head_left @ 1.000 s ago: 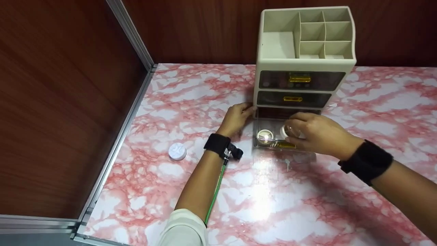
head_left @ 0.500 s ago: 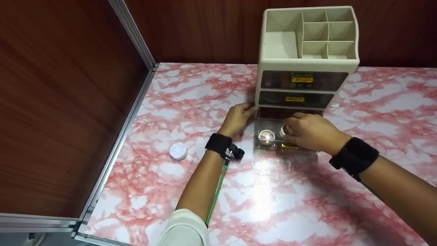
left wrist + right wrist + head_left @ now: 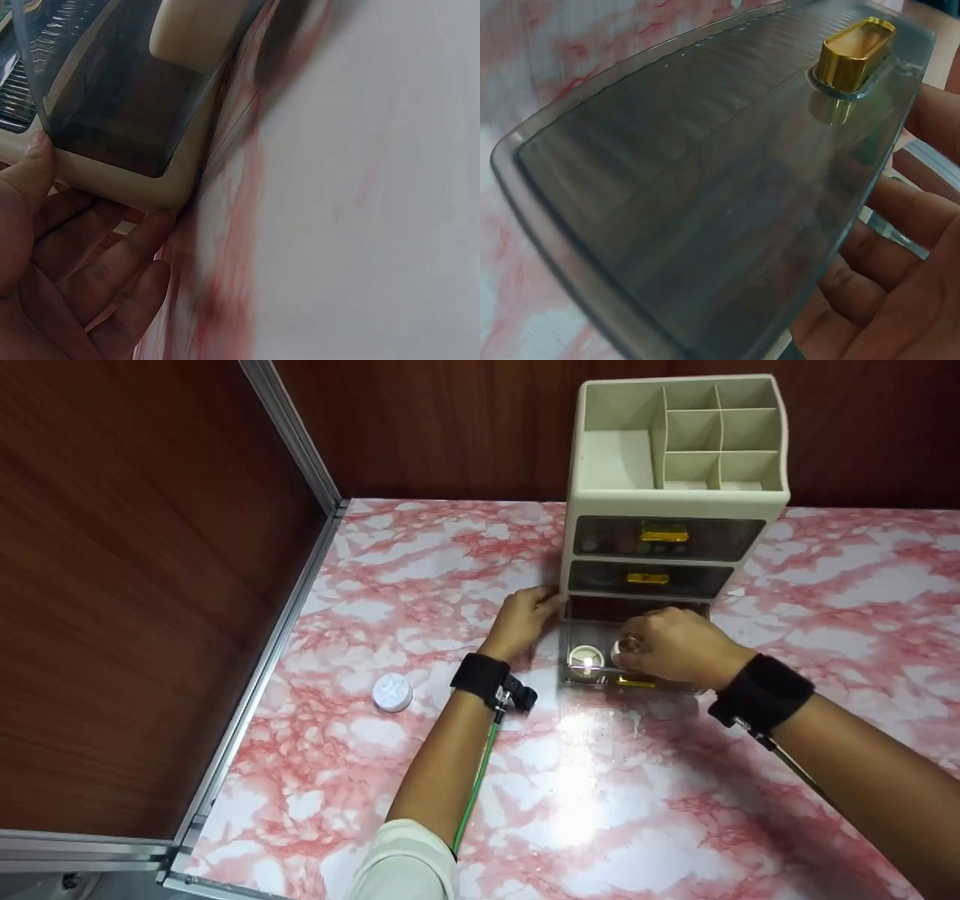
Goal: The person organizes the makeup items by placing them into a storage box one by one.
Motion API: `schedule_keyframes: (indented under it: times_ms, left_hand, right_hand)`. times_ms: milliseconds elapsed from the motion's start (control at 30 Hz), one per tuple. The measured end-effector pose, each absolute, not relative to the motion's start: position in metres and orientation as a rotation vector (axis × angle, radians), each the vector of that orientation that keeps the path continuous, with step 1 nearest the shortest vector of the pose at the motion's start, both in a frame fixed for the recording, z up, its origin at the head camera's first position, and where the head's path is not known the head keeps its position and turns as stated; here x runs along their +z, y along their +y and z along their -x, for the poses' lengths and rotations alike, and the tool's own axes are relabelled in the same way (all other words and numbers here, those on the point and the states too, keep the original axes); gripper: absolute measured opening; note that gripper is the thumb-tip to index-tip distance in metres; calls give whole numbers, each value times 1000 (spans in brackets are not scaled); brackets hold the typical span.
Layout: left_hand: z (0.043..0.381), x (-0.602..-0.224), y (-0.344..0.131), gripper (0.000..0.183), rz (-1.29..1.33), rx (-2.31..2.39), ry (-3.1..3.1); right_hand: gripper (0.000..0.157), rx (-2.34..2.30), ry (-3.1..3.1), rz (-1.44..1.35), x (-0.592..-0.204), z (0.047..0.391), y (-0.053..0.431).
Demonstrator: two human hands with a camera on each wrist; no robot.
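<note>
A cream desk organizer stands at the back, its lowest clear drawer pulled out. My left hand holds the organizer's lower left edge; in the left wrist view the thumb rests on the front frame and the other fingers lie along the side. Inside the drawer, my right hand grips a small round white object, mostly hidden by the fingers. A round cream piece with spokes lies left of it in the drawer. In the right wrist view the fingers are behind the drawer front with its gold handle.
Two shut dark drawers with gold handles sit above the pulled-out one. A round white tub with a star-like top stands on the marbled table at left. Dark wooden panels border the back and left.
My right hand has turned and drawn slightly leftward at the wrist, fingers closing further round the white object in the drawer. The left hand keeps its place on the organizer.
</note>
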State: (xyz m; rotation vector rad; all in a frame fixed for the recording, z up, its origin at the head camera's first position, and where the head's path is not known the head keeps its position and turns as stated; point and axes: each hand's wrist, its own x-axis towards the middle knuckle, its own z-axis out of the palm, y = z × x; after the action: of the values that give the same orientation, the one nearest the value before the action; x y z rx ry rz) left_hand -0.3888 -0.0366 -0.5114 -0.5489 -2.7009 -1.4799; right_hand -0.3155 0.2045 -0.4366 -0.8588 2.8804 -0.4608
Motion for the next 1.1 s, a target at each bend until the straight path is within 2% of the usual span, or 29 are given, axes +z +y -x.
schedule_keyframes:
  times_ms: [533,1100]
  left_hand:
    - [387,-514,-37,32,516,-1530,-2689]
    - [387,-508,-37,37,494,-1568,-2728]
  right_hand:
    - [28,-364,2810,769,-449,323,198]
    - [28,-402,2769,650,-450,325,199]
